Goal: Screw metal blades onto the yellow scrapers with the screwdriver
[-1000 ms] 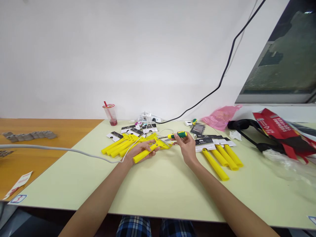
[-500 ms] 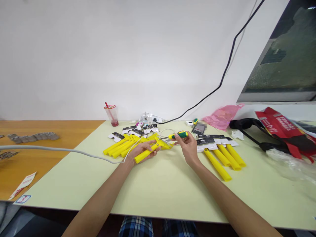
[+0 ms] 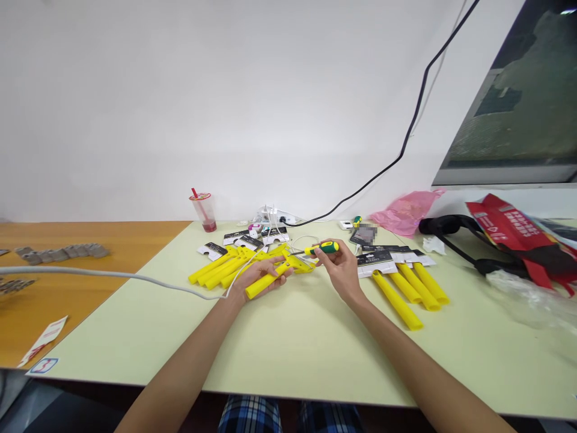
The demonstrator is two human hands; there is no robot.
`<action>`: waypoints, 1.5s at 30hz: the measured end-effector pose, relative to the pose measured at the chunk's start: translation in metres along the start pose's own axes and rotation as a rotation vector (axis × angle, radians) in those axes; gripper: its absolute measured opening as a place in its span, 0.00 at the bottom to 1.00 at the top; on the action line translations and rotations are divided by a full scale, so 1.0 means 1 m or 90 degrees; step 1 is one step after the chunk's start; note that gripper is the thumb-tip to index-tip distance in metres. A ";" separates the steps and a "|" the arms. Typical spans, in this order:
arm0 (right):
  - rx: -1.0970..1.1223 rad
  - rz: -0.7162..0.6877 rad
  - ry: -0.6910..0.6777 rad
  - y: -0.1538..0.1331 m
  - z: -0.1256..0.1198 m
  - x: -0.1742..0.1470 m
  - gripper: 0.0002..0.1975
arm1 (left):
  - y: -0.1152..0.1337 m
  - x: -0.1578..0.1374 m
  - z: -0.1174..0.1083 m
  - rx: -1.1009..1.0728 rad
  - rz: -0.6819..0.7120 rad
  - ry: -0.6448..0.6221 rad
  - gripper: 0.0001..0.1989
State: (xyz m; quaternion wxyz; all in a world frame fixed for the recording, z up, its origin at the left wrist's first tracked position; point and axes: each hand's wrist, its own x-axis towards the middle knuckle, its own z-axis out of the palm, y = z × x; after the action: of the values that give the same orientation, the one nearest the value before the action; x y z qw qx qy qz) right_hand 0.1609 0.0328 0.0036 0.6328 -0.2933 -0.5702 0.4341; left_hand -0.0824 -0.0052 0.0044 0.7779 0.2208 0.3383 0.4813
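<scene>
My left hand [image 3: 264, 278] is closed around a yellow tool [image 3: 262, 285] with a tubular handle and a wider head pointing right. Its exact kind is hard to make out. My right hand [image 3: 340, 267] grips a screwdriver [image 3: 325, 247] by its green and yellow handle. The thin metal shank points left, its tip at the neck of the yellow tool's head; whether it sits in a screw is too small to see. Behind my left hand lie several similar yellow tools [image 3: 216, 269] with black and white cards [image 3: 213, 250].
Right of my hands lie several yellow handles [image 3: 397, 300] with cards [image 3: 375, 263]. A cup with a straw [image 3: 205, 211], a power strip [image 3: 288, 219] and a phone [image 3: 363, 234] are at the back. A white cable [image 3: 148, 280] crosses my left wrist. A red bag [image 3: 509, 231] lies far right.
My right hand and the screwdriver have shifted slightly left, closer to the yellow tool's neck. My left hand and the tool in it have stayed in place.
</scene>
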 end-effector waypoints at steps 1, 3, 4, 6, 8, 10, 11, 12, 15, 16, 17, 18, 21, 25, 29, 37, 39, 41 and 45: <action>-0.001 -0.004 -0.003 0.000 0.000 0.000 0.25 | 0.000 0.000 0.000 -0.001 0.000 0.000 0.57; -0.004 -0.012 -0.010 0.000 0.000 -0.001 0.25 | 0.000 0.000 -0.001 -0.001 0.000 -0.003 0.56; -0.006 -0.015 -0.013 0.000 0.001 -0.002 0.25 | 0.000 0.000 -0.002 0.000 0.000 -0.006 0.56; -0.010 -0.023 -0.019 0.000 0.001 -0.003 0.26 | 0.000 0.001 -0.002 0.004 -0.002 -0.007 0.56; -0.011 -0.024 -0.022 -0.001 0.001 -0.003 0.27 | 0.000 0.001 -0.003 0.009 -0.006 -0.004 0.56; -0.007 -0.016 -0.020 -0.002 0.002 -0.003 0.27 | 0.000 0.001 -0.003 0.016 -0.006 0.000 0.56; -0.005 -0.012 -0.018 -0.002 0.002 -0.002 0.26 | 0.000 0.002 -0.003 0.019 -0.005 0.003 0.56; -0.003 -0.010 -0.016 -0.002 0.002 -0.002 0.26 | 0.000 0.002 -0.003 0.023 -0.003 0.006 0.55; -0.004 -0.019 -0.019 -0.002 0.001 -0.002 0.25 | -0.001 0.002 -0.004 0.032 0.000 0.012 0.54; -0.006 -0.023 -0.021 -0.001 0.001 -0.002 0.24 | -0.001 0.002 -0.004 0.034 0.001 0.011 0.54; -0.007 -0.025 -0.021 -0.001 0.001 -0.001 0.24 | -0.002 0.002 -0.005 0.035 0.003 0.009 0.53; -0.009 -0.027 -0.020 0.000 0.000 -0.001 0.24 | -0.002 0.002 -0.005 0.037 0.005 0.004 0.52; -0.021 -0.030 -0.017 0.001 -0.001 -0.001 0.25 | -0.002 0.002 -0.006 0.048 0.005 -0.016 0.51; -0.042 -0.049 -0.024 0.000 -0.001 -0.001 0.24 | -0.002 0.003 -0.007 0.077 -0.013 -0.050 0.48; -0.094 -0.089 -0.040 -0.003 -0.002 -0.003 0.21 | -0.003 0.004 -0.008 0.096 -0.018 -0.059 0.46; -0.190 -0.178 -0.066 0.001 -0.006 0.001 0.18 | -0.004 0.001 -0.001 0.147 -0.047 -0.050 0.46; -0.170 -0.171 -0.070 0.003 -0.006 0.002 0.17 | -0.005 0.002 -0.002 0.166 -0.053 -0.041 0.44; -0.140 -0.158 -0.071 0.006 -0.007 0.002 0.18 | -0.006 0.005 -0.005 0.186 -0.065 -0.042 0.41; -0.119 -0.147 -0.049 0.012 -0.008 0.002 0.31 | -0.008 0.011 -0.009 0.206 -0.088 -0.074 0.38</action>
State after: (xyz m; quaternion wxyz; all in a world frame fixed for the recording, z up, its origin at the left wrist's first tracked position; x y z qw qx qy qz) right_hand 0.1658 0.0411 -0.0072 0.6263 -0.2668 -0.6615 0.3147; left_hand -0.0810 0.0015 -0.0104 0.7817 0.3470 0.3800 0.3522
